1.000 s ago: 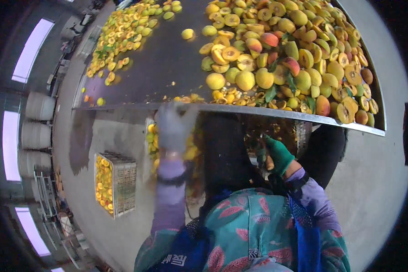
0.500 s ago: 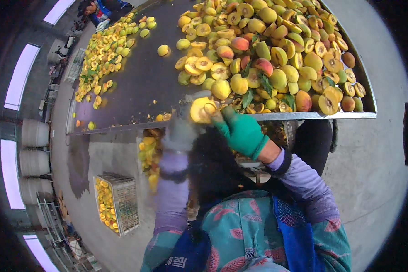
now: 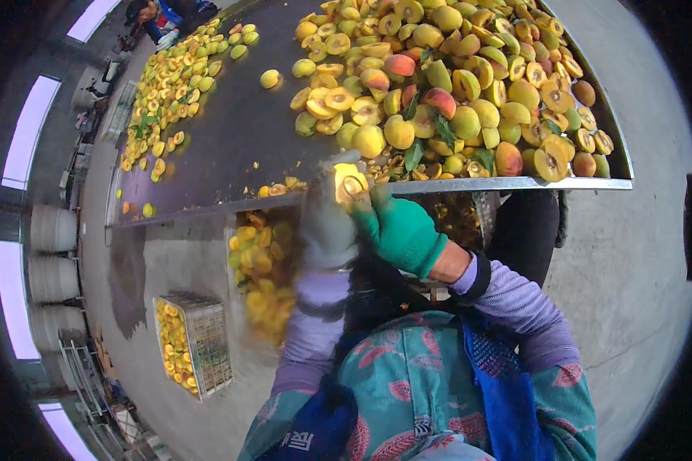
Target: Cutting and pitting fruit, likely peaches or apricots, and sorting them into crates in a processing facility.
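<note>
My left hand [image 3: 327, 219], in a grey glove and smeared by motion, is closed round a halved peach [image 3: 349, 187] at the table's near edge. The cut yellow face is turned up, with a brownish, ring-like hollow or stone in its middle. Against the fruit's right side press the fingers of my right hand [image 3: 405, 234], in a green glove. They are bent closed, and whatever they may grip is hidden. Just beyond both hands lies a large heap of peaches [image 3: 469, 84], many cut in half, some whole with red blush, with green leaves among them.
The dark metal table [image 3: 231, 146] has a raised rim. A second peach pile [image 3: 169, 100] lies at its far left, where another person [image 3: 161, 19] bends over. Below the near edge is a crate of peach pieces [image 3: 261, 269]; another filled crate [image 3: 196, 346] stands on the floor.
My left hand has come right and closer to my right hand. The peach half has turned, and its ringed middle now shows. The whole view has shifted slightly.
</note>
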The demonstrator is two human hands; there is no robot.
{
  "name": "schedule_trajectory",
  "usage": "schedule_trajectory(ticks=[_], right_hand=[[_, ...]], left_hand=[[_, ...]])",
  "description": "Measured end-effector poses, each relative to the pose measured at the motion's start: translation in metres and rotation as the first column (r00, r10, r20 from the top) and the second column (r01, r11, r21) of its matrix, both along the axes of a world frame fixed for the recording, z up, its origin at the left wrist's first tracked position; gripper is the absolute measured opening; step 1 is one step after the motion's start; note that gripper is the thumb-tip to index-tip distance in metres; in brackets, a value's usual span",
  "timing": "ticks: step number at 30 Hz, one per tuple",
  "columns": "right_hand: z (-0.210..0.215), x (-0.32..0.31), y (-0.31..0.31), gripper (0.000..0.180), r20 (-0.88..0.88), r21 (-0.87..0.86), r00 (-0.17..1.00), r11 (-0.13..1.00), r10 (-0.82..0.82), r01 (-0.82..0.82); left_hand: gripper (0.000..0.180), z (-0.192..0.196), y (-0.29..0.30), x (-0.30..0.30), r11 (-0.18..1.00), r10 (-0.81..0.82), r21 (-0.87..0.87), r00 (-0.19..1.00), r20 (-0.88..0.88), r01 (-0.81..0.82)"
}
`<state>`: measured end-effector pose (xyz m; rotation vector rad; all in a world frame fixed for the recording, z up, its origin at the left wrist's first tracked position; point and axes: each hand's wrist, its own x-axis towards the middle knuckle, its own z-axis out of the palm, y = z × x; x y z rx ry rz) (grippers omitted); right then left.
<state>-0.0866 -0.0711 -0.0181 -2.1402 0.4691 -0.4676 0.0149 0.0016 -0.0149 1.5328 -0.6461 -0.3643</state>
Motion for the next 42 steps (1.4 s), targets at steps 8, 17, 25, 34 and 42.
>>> schedule_trajectory(ticks=[8,17,25,34,42], right_hand=[[-0.014,0.002,0.018,0.036,-0.022,0.092,0.998,0.994,-0.062,0.064],[-0.030,0.016,0.028,0.026,0.059,-0.016,0.991,0.992,-0.120,0.121],[-0.022,0.009,0.029,0.031,0.042,0.123,0.991,0.985,-0.128,0.122],[0.009,-0.001,0.013,0.035,0.083,0.938,0.996,0.335,0.037,-0.091],[0.008,0.003,0.020,0.032,0.124,0.990,0.988,0.059,0.093,-0.130]], left_hand=[[0.030,0.006,-0.007,0.003,0.977,-0.008,0.206,0.965,0.263,-0.048],[0.026,0.001,-0.013,0.008,0.990,0.097,0.112,0.994,-0.042,-0.092],[0.033,0.003,-0.009,0.003,0.983,0.117,0.132,0.989,0.092,-0.128],[0.022,0.021,-0.017,0.027,0.937,-0.343,0.256,0.762,0.550,0.237],[0.036,0.006,-0.001,0.027,0.965,-0.260,0.125,0.913,0.315,0.232]])
